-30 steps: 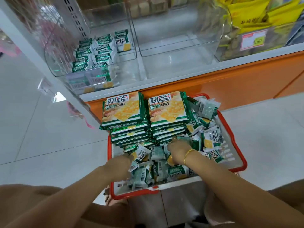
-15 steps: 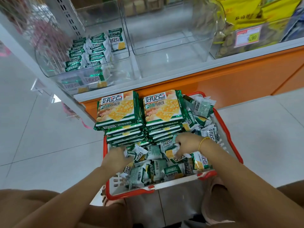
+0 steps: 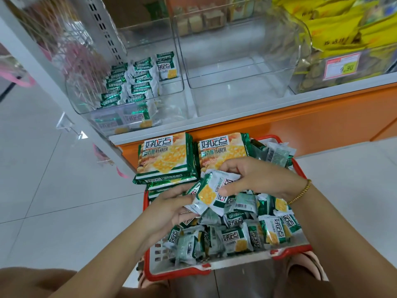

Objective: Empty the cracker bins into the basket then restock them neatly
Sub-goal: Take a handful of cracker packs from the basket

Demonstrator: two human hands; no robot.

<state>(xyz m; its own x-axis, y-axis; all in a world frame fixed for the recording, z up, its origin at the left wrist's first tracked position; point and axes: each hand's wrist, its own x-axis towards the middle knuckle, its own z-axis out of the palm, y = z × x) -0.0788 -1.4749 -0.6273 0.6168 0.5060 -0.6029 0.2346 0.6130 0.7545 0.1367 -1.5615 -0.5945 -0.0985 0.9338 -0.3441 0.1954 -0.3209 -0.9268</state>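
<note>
Both hands [image 3: 214, 190] grip cracker packets [image 3: 211, 191] above the basket [image 3: 178, 271].

Yellow snack bags [image 3: 335, 29] are piled at the far right of the shelf, with a red-bordered price tag [image 3: 341, 66] just below them. An orange base panel [image 3: 300, 123] runs beneath the white shelf edge [image 3: 257, 106]. Pale floor tiles [image 3: 43, 190] lie to either side.

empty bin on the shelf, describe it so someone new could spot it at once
Find the white shelf above the orange base, behind the red basket. Three clear bins sit on it in a row; take the middle bin. It alone is bare inside: the left bin holds green cracker packs, the right bin yellow bags.
</note>
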